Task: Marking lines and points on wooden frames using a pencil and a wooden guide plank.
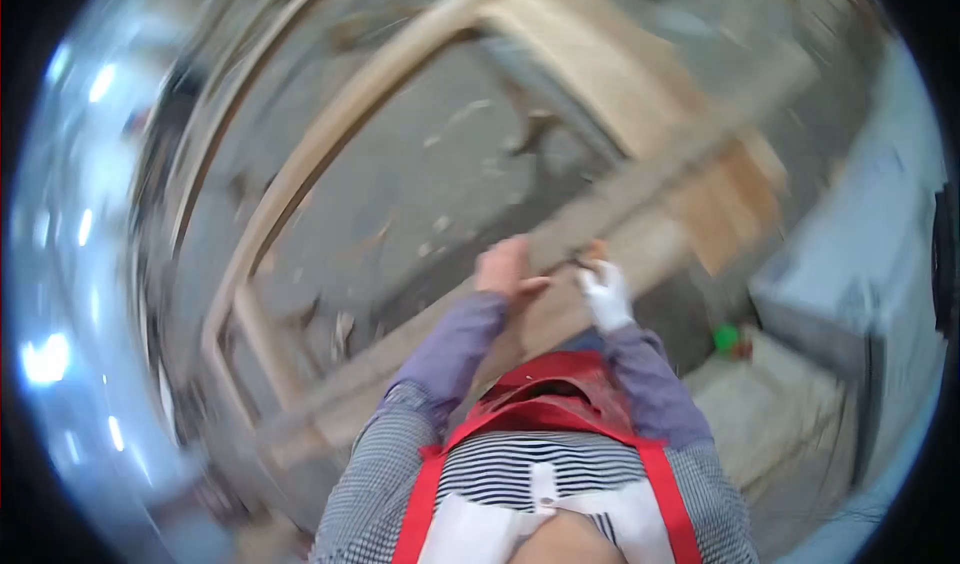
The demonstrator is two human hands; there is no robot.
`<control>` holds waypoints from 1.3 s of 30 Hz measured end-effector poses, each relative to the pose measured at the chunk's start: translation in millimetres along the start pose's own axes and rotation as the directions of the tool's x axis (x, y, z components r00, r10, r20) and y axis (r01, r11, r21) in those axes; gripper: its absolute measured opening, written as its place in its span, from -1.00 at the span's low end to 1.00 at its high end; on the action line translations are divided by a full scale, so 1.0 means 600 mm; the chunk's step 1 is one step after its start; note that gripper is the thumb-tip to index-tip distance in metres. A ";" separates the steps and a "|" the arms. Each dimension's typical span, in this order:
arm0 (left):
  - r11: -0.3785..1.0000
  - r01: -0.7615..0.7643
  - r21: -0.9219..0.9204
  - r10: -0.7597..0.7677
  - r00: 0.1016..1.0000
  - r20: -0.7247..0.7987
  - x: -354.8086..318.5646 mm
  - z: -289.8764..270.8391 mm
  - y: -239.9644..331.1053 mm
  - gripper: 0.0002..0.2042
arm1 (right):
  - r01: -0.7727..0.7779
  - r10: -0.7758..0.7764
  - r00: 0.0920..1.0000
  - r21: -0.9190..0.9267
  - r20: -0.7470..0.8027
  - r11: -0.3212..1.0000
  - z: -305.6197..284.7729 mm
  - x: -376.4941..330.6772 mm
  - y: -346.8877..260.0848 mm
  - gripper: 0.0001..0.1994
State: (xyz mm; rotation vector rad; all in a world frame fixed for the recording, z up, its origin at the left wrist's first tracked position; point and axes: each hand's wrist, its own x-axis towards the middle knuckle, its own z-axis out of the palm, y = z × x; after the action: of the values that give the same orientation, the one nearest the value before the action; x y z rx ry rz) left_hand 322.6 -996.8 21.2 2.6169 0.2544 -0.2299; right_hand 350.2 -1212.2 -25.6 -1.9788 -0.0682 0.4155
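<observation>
A long wooden beam point(400, 348) runs slantwise in front of me, from the lower left to the upper right, as one side of a large wooden frame. My left hand point(503, 267), bare, is closed over the beam's far edge with its thumb on the near side. Close by on the right is my right hand point(606, 296), in a white glove, its fingers closed around a small object with an orange-brown part point(595, 251). Motion blur hides what kind of object this is. Its dark end lies at the beam's surface.
The frame's curved far rail point(330, 154) arcs to the left. Pale boards point(590, 59) and a brown panel point(728, 204) lie at upper right. A large light-blue box-shaped thing point(850, 254) stands on the right, near a small green object point(726, 339). Scraps dot the grey floor point(400, 204).
</observation>
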 end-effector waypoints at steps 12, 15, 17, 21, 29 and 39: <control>0.995 -0.010 -0.095 -0.022 0.943 -0.333 -0.272 0.022 -0.067 -0.06 | -0.158 0.062 0.954 0.315 0.294 0.936 0.006 -0.036 -0.041 -0.87; 0.986 0.051 -0.157 -0.120 0.877 -0.466 -0.481 0.028 -0.157 -0.18 | -0.110 0.060 0.971 0.207 0.232 0.972 0.090 -0.142 -0.071 -0.86; 0.946 0.294 -0.139 -0.325 0.842 -0.430 -0.641 0.041 -0.219 -0.30 | -0.115 0.074 0.902 0.071 0.424 0.991 0.170 -0.232 -0.087 -0.84; 0.723 0.631 -0.281 -0.683 0.591 -0.430 -0.956 0.090 -0.314 -0.35 | -0.172 0.143 0.710 -0.027 0.690 0.985 0.372 -0.445 -0.101 -0.82; 0.505 0.700 -0.504 -0.846 0.286 -0.450 -1.234 0.097 -0.442 -0.40 | 0.042 0.120 0.355 -0.144 0.927 0.989 0.618 -0.677 -0.194 -0.82; 0.424 0.682 -0.595 -0.872 0.132 -0.471 -1.318 0.001 -0.662 -0.39 | 0.293 0.010 0.282 -0.096 0.959 0.951 1.005 -0.663 -0.328 -0.82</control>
State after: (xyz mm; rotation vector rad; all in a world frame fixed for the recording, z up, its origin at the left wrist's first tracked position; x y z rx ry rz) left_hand -530.8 -764.6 2.0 1.8529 1.8877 0.5627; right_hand -188.3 -694.1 25.3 -1.6293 -1.1433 1.5239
